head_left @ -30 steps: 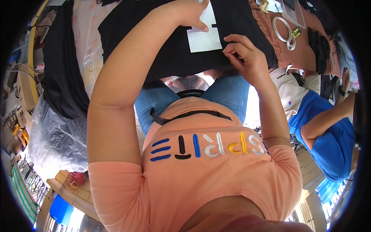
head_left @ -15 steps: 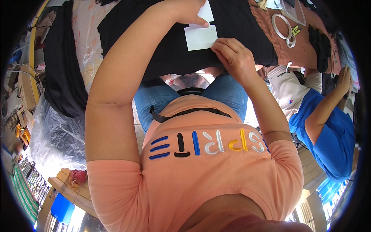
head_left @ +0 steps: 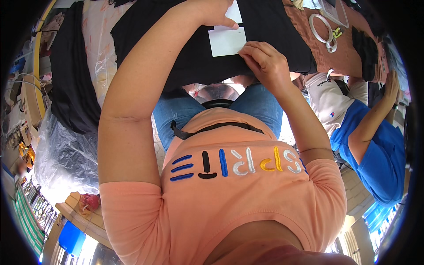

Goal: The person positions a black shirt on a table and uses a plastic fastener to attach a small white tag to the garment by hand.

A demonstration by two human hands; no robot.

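A black cloth [head_left: 274, 26] lies spread over the surface before me. On it rests a pale white rectangular card [head_left: 227, 42], with a second white piece [head_left: 234, 13] just beyond, partly covered by my hand. My right hand [head_left: 263, 59] has its fingers pressed together at the card's near right corner, pinching it. My left hand [head_left: 218, 13] reaches across from the left, its thumb stretched out onto the gap between the two white pieces. The upper picture edge cuts off its other fingers, so I see them only in part.
On the right, brown cloth [head_left: 344, 53] carries a whitish ring [head_left: 312, 27] and a small yellow-and-black item [head_left: 337, 33]. A person in a blue shirt [head_left: 375, 159] works there. Dark fabric [head_left: 73, 66] and clear plastic sheeting [head_left: 66, 150] hang on the left.
The near white card and my right hand have shifted slightly to the left and away from me. My left hand stays almost in place. The co-worker's hand has moved a little.
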